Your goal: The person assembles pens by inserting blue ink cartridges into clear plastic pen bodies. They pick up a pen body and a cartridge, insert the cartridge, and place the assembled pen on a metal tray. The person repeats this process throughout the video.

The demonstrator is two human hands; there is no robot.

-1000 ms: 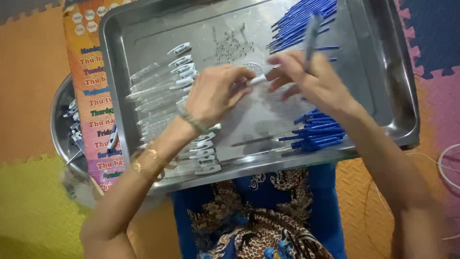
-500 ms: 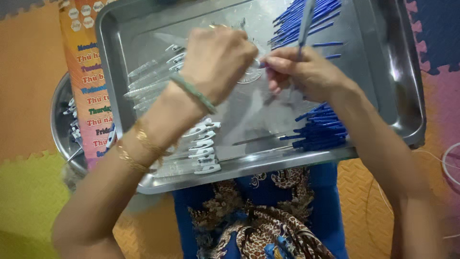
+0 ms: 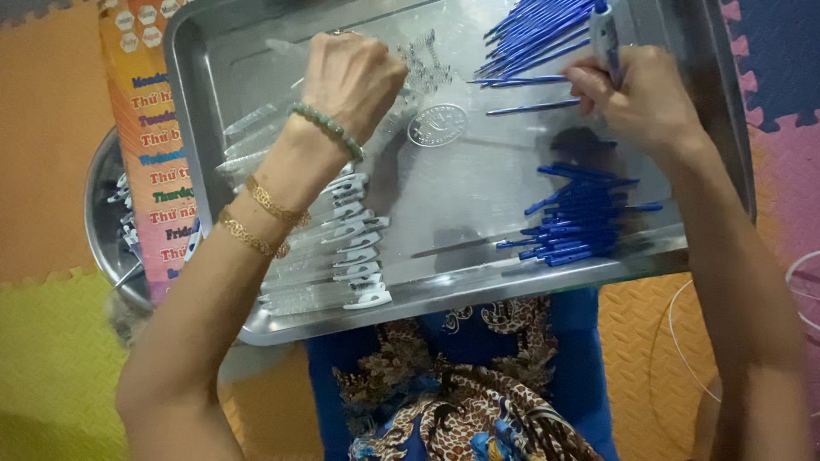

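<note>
A large steel tray [image 3: 461, 192] lies across my lap. My left hand [image 3: 352, 78] reaches over the tray's far middle, fingers curled down beside a small pile of tiny springs [image 3: 424, 65]; what it holds is hidden. My right hand [image 3: 634, 96] is at the far right, shut on a pen barrel with a blue tip [image 3: 605, 32], next to a pile of thin blue refills [image 3: 534, 32]. One loose refill [image 3: 531, 107] lies just left of that hand. A row of clear pen barrels with white clips [image 3: 337, 235] fills the tray's left side.
A heap of blue pen parts [image 3: 576, 222] sits at the tray's near right. A round steel bowl [image 3: 107, 222] with more pen pieces stands left of the tray, under a colourful printed sheet [image 3: 154, 154]. Foam floor mats surround it; a white cable [image 3: 683, 341] lies at the right.
My hands have moved apart: the left went further up toward the springs, the right went right toward the refill pile, carrying the pen barrel.
</note>
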